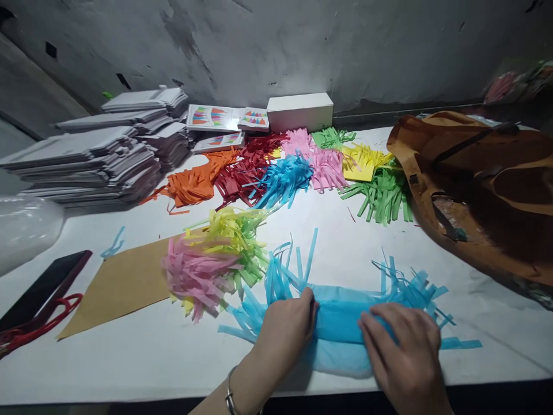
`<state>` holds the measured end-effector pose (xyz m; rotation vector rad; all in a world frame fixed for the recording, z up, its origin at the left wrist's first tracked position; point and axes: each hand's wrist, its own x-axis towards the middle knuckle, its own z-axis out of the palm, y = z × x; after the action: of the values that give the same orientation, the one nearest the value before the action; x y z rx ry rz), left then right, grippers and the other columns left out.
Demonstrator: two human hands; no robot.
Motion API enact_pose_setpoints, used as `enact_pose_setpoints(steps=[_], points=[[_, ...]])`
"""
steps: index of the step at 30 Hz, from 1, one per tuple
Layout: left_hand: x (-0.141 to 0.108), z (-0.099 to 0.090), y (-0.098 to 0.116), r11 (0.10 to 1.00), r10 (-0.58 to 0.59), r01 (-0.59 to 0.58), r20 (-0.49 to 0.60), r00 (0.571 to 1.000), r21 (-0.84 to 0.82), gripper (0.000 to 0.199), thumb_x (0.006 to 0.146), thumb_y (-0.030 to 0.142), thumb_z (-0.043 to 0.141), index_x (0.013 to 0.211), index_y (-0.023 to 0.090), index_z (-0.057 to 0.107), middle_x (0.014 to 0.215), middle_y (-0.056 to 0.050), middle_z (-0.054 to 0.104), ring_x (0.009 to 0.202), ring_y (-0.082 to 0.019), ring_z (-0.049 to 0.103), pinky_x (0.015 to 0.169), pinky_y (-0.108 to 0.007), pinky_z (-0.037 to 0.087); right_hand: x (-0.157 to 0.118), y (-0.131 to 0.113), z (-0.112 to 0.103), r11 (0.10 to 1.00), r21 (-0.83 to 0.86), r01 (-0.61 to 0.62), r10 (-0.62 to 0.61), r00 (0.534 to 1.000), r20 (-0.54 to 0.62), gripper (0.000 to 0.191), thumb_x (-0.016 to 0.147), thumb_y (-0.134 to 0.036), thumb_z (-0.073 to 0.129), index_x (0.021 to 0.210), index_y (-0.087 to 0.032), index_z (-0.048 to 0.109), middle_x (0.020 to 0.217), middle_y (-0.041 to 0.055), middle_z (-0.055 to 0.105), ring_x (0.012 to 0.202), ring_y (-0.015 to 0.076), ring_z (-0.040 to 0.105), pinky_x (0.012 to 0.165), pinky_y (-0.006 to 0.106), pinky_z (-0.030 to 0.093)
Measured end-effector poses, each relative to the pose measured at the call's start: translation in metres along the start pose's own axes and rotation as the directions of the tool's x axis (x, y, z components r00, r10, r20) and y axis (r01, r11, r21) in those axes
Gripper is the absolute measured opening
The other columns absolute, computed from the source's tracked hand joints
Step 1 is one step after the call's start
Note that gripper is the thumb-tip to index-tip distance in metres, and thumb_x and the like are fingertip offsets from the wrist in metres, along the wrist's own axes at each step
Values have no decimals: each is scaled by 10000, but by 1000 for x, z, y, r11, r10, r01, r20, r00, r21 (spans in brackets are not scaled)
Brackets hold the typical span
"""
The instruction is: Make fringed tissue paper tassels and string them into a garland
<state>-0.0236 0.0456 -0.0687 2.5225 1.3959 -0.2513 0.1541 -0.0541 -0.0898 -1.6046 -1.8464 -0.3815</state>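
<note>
A sheet of blue tissue paper (pixel 339 323) lies near the front table edge, with fringed strips fanning out at both ends and a darker layered band across its middle. My left hand (pixel 283 325), a bangle on its wrist, is closed on the paper left of that band, thumb and fingers pinching it. Over the right part of the band, my right hand (pixel 404 343) has its bent fingers closed on the paper; its fingertips are partly hidden. Left of the blue sheet sits a bunch of pink fringed tissue (pixel 203 274) with yellow and green tissue (pixel 237 230) behind it.
Brown card (pixel 125 282) lies left, beside a phone (pixel 47 282) and red cord (pixel 56 311). Stacked white packets (pixel 95 161) stand at the back left, a white box (pixel 300 112) by the wall. Orange fringed tissue (pixel 192 184) lies among other colours. A brown leather bag (pixel 479 173) occupies the right.
</note>
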Motion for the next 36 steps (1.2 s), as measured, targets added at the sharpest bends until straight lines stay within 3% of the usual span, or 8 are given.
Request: enact_pose_setpoints(steps=[3, 6, 10, 14, 18, 26, 31, 36], points=[[0, 2, -4, 1000, 19, -19, -26, 999, -3, 164, 1006, 220, 440, 956, 185, 592, 685, -44, 715, 608, -242, 687, 512, -285, 360, -11, -4, 5, 974, 194, 120, -136, 988, 75, 169, 952, -122, 540, 985, -182, 694, 916, 54, 727, 941, 229, 646, 984, 441, 352], [-4, -2, -14, 996, 86, -90, -222, 971, -6, 112, 955, 159, 515, 924, 192, 617, 773, -51, 712, 715, -252, 667, 634, -339, 435, -20, -5, 14, 969, 190, 156, -182, 975, 130, 228, 952, -76, 479, 999, -154, 688, 902, 68, 714, 924, 227, 628, 988, 449, 363], [-22, -11, -19, 972, 191, -233, -589, 785, 4, 161, 943, 159, 536, 1078, 198, 614, 1070, -105, 682, 985, -287, 590, 868, -470, 413, -18, -4, 16, 967, 207, 146, -170, 980, 106, 212, 931, -44, 495, 974, -139, 680, 872, 74, 696, 889, 219, 620, 952, 440, 389], [-34, -3, -5, 871, 454, -484, -509, 731, 82, 201, 949, 193, 560, 1143, 226, 600, 1137, -71, 670, 1090, -259, 548, 1038, -495, 299, -7, -8, 8, 949, 300, 96, -128, 988, 89, 201, 939, -42, 488, 908, -140, 661, 818, 56, 667, 804, 178, 608, 885, 387, 402], [-28, 17, -3, 840, 519, -537, -395, 758, 74, 137, 949, 116, 524, 1011, 206, 607, 911, -22, 672, 926, -210, 573, 1037, -483, 276, -7, -8, 7, 957, 278, 87, -125, 985, 120, 177, 966, -125, 490, 991, -151, 663, 866, 57, 675, 856, 198, 616, 919, 399, 381], [-30, 30, -24, 876, 370, -476, -519, 770, -82, 222, 958, 85, 431, 953, 213, 613, 896, -37, 669, 855, -209, 559, 904, -431, 326, -15, 3, 11, 981, 183, -57, 34, 991, 130, 257, 1018, -185, 429, 884, -203, 647, 859, 43, 661, 879, 203, 590, 939, 411, 339], [-23, 18, -20, 962, 232, -269, -368, 901, -54, 216, 981, 166, 446, 843, 194, 609, 832, -38, 649, 818, -225, 564, 853, -443, 350, -4, 2, 13, 989, 40, -140, 126, 963, 237, 350, 1035, -217, 373, 761, -197, 591, 764, 36, 577, 782, 201, 542, 852, 403, 328], [-11, 9, -12, 989, 147, -144, -271, 951, 33, 206, 958, 198, 506, 786, 177, 616, 813, -55, 651, 832, -264, 579, 835, -494, 379, 2, 3, 16, 981, -139, -132, 164, 955, 249, 374, 1021, -250, 372, 684, -209, 531, 685, 35, 518, 706, 221, 515, 748, 396, 316]])
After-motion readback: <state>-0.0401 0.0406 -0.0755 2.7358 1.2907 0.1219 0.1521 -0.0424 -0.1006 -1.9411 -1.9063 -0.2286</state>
